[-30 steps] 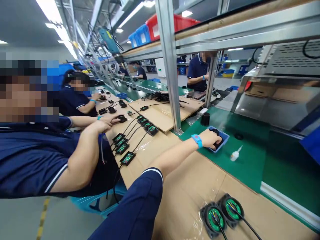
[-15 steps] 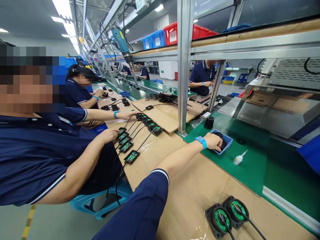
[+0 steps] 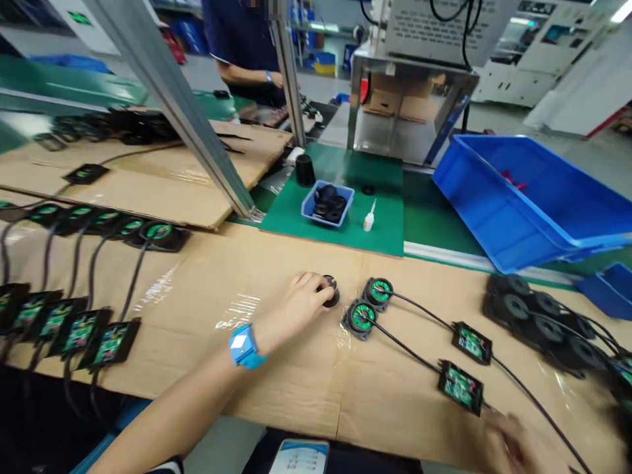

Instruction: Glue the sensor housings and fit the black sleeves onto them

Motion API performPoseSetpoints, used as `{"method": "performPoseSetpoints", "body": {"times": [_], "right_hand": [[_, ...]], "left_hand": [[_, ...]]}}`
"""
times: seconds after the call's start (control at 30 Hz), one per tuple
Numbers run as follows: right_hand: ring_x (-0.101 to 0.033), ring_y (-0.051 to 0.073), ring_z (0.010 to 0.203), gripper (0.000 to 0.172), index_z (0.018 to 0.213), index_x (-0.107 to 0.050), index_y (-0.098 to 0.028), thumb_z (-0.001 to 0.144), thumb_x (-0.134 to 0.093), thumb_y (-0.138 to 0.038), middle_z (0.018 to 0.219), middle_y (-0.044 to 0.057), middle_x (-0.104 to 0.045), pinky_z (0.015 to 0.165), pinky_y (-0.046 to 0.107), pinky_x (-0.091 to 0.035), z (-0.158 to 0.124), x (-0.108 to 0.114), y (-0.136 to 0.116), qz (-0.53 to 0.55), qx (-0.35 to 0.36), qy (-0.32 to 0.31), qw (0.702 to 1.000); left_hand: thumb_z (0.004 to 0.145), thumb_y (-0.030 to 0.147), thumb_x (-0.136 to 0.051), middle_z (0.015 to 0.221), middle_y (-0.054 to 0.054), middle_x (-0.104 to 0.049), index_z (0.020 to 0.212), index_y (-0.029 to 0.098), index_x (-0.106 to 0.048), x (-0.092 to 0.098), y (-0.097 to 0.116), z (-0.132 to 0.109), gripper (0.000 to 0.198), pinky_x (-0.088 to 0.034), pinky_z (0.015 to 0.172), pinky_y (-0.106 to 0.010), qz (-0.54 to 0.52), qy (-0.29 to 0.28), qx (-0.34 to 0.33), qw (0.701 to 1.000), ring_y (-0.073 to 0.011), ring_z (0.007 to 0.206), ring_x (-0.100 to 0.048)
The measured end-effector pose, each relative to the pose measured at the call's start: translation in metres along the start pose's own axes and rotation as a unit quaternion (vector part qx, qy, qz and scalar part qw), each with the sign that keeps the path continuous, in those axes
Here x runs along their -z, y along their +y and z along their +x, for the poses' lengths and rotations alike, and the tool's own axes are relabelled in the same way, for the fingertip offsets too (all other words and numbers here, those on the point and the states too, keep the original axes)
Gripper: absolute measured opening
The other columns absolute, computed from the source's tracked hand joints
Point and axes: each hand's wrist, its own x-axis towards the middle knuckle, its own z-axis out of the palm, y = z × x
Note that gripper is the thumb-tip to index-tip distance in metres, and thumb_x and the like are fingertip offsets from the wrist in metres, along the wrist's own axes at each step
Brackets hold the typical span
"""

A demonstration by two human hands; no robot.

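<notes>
My left hand point(image 3: 305, 297), with a blue wristband, closes its fingers on a black round part point(image 3: 330, 291) at the cardboard surface. Just right of it lie two round black housings, one nearer point(image 3: 361, 317) and one farther point(image 3: 379, 291), with green circuit rings and coloured wires facing up. Black cables run from them to two flat black cases point(image 3: 473, 342) point(image 3: 461, 386) holding green circuit boards. At the lower right, my right hand point(image 3: 513, 441) is smeared by motion, close to the cable below the nearer case; its grip does not show clearly.
A small blue bin point(image 3: 328, 204) of black round parts, a black cup-shaped piece point(image 3: 305, 170) and a white dropper bottle point(image 3: 369, 218) stand on a green mat. Several wired units lie leftward, more black housings point(image 3: 543, 322) rightward. A metal post point(image 3: 197, 125) and large blue crate point(image 3: 533, 197) border the table.
My left hand has come back from the small blue bin to the cardboard with a black round part. The view has swung right, and my right hand now shows.
</notes>
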Motion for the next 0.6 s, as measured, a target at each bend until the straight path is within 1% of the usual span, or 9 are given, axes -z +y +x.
{"method": "performPoseSetpoints", "body": {"times": [0.07, 0.13, 0.17, 0.23, 0.27, 0.33, 0.43, 0.53, 0.6], "right_hand": [[-0.057, 0.015, 0.042, 0.015, 0.081, -0.069, -0.035, 0.088, -0.065, -0.023, 0.057, -0.003, -0.062, 0.043, 0.028, -0.048, 0.019, -0.003, -0.007, 0.007, 0.038, 0.047, 0.998], [-0.055, 0.014, 0.04, 0.015, 0.074, -0.067, -0.031, 0.084, -0.062, -0.022, 0.051, -0.004, -0.058, 0.044, 0.028, -0.044, 0.058, -0.01, -0.017, 0.047, 0.047, 0.036, 0.997], [-0.051, 0.014, 0.04, 0.013, 0.074, -0.067, -0.029, 0.085, -0.06, -0.025, 0.049, -0.004, -0.053, 0.045, 0.028, -0.043, 0.082, -0.016, -0.022, 0.06, 0.044, 0.024, 0.997], [-0.051, 0.014, 0.045, 0.012, 0.084, -0.068, -0.026, 0.088, -0.058, -0.031, 0.051, -0.005, -0.048, 0.051, 0.027, -0.043, 0.132, -0.033, -0.03, 0.076, 0.028, -0.004, 0.997], [-0.05, 0.014, 0.048, 0.015, 0.092, -0.069, -0.025, 0.089, -0.058, -0.034, 0.054, -0.005, -0.047, 0.054, 0.027, -0.043, 0.157, -0.044, -0.034, 0.085, 0.017, -0.024, 0.996], [-0.052, 0.014, 0.055, 0.023, 0.103, -0.067, -0.023, 0.089, -0.06, -0.04, 0.061, -0.005, -0.05, 0.06, 0.027, -0.044, 0.203, -0.071, -0.037, 0.109, -0.006, -0.069, 0.992], [-0.058, 0.014, 0.068, 0.045, 0.115, -0.063, -0.021, 0.08, -0.073, -0.047, 0.083, -0.001, -0.063, 0.068, 0.027, -0.049, 0.259, -0.117, -0.038, 0.134, -0.052, -0.112, 0.983], [-0.061, 0.015, 0.075, 0.061, 0.121, -0.063, -0.018, 0.071, -0.082, -0.048, 0.1, 0.005, -0.068, 0.072, 0.029, -0.051, 0.296, -0.152, -0.042, 0.148, -0.098, -0.13, 0.976], [-0.063, 0.017, 0.079, 0.064, 0.119, -0.064, -0.017, 0.067, -0.085, -0.046, 0.103, 0.008, -0.069, 0.075, 0.032, -0.052, 0.31, -0.165, -0.048, 0.16, -0.119, -0.132, 0.971]], "left_hand": [[0.087, 0.018, -0.072, 0.112, -0.009, -0.068, 0.102, 0.023, -0.067, -0.01, -0.003, -0.011, 0.016, -0.047, 0.098, -0.049, -0.006, -0.003, 0.004, 1.0, -0.0305, 0.11, -0.061], [0.088, 0.024, -0.073, 0.112, -0.009, -0.068, 0.1, 0.024, -0.068, -0.015, -0.009, -0.017, 0.013, -0.047, 0.099, -0.05, -0.012, -0.001, 0.007, 1.0, -0.0318, 0.11, -0.061], [0.089, 0.029, -0.074, 0.113, -0.009, -0.068, 0.1, 0.024, -0.068, -0.016, -0.013, -0.019, 0.014, -0.046, 0.099, -0.05, -0.016, 0.0, 0.007, 1.0, -0.0321, 0.111, -0.061], [0.09, 0.041, -0.073, 0.116, -0.008, -0.069, 0.106, 0.024, -0.066, -0.015, -0.02, -0.022, 0.024, -0.046, 0.101, -0.049, -0.031, 0.005, 0.007, 0.999, -0.0311, 0.113, -0.062], [0.092, 0.045, -0.07, 0.119, -0.008, -0.069, 0.112, 0.025, -0.064, -0.014, -0.024, -0.024, 0.029, -0.046, 0.102, -0.048, -0.041, 0.011, 0.011, 0.999, -0.03, 0.115, -0.063], [0.097, 0.05, -0.061, 0.126, -0.009, -0.068, 0.124, 0.024, -0.059, -0.012, -0.032, -0.024, 0.037, -0.046, 0.105, -0.047, -0.06, 0.029, 0.027, 0.997, -0.0286, 0.12, -0.062], [0.101, 0.049, -0.056, 0.128, -0.01, -0.069, 0.127, 0.022, -0.057, -0.01, -0.044, -0.019, 0.038, -0.047, 0.105, -0.048, -0.082, 0.038, 0.034, 0.995, -0.028, 0.12, -0.064], [0.099, 0.044, -0.061, 0.118, -0.009, -0.072, 0.116, 0.02, -0.065, -0.009, -0.048, -0.012, 0.03, -0.052, 0.1, -0.047, -0.086, 0.02, 0.018, 0.996, -0.0268, 0.112, -0.068], [0.099, 0.04, -0.063, 0.114, -0.008, -0.073, 0.115, 0.018, -0.067, -0.009, -0.045, -0.006, 0.028, -0.054, 0.098, -0.047, -0.075, 0.013, 0.02, 0.997, -0.0251, 0.109, -0.068]]}}
